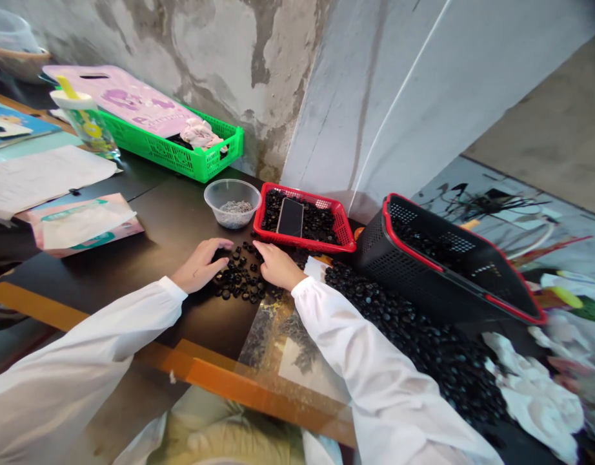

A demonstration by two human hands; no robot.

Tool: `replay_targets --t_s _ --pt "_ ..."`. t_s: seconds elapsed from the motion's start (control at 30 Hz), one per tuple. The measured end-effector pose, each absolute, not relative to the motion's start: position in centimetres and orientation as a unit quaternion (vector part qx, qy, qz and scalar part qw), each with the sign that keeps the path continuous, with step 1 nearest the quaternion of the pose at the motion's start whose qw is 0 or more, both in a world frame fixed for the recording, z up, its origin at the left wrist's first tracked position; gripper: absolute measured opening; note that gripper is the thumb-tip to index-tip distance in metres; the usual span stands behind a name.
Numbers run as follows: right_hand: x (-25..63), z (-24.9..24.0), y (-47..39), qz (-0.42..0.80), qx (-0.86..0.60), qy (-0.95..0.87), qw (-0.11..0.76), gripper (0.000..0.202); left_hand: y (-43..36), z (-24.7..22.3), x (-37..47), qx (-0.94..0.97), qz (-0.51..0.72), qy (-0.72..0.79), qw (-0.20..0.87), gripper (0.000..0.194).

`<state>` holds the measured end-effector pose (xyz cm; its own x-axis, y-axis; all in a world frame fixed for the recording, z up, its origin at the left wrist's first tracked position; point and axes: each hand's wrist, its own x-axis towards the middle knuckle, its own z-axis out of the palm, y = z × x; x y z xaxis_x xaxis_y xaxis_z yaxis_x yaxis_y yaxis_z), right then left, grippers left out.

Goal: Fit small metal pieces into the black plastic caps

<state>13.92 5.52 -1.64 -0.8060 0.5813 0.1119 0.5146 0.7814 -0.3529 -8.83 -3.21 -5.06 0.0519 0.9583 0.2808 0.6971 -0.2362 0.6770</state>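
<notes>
Small black ring-shaped parts [239, 279] lie in a loose patch on the dark table between my two hands. My left hand [201, 263] rests at the left edge of the patch, its thumb and fingers apart. From the right, my right hand [277, 263] reaches to the far side of the patch, with a finger stretched out near the rings. Neither hand visibly holds anything. Just beyond them stands a clear plastic bowl [232, 201] with small metal pieces in it. Beside the bowl, a red basket [304, 240] holds many black parts and a phone [290, 218] lying on top.
A large heap of black parts [404, 329] spreads along the right, below a tall black basket [399, 258] with a red rim. Crumpled white paper [534, 387] lies there. Leftward are a tissue pack [84, 223], a tumbler [87, 123] and a green crate [201, 165].
</notes>
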Motion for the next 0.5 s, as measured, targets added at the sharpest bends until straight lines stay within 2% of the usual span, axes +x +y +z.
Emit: replay_targets --t_s 0.1,0.23,0.33,0.5 --pt "14.6 -1.9 5.5 0.233 -0.273 -0.922 0.143 0.076 -2.1 -5.1 -8.9 0.702 0.373 0.563 0.228 0.052" --pt "18.1 -0.7 6.9 0.374 -0.274 -0.84 0.282 0.079 0.4 -4.7 -8.2 0.727 0.355 0.509 0.293 0.056" --pt "21.7 1.0 7.8 0.355 -0.335 -0.806 0.335 0.066 1.8 -4.0 -7.2 0.783 0.305 0.468 0.272 0.054" --pt "26.4 3.3 8.1 0.263 -0.414 -0.808 0.328 0.048 2.2 -3.8 -6.2 0.844 0.231 0.422 0.239 0.055"
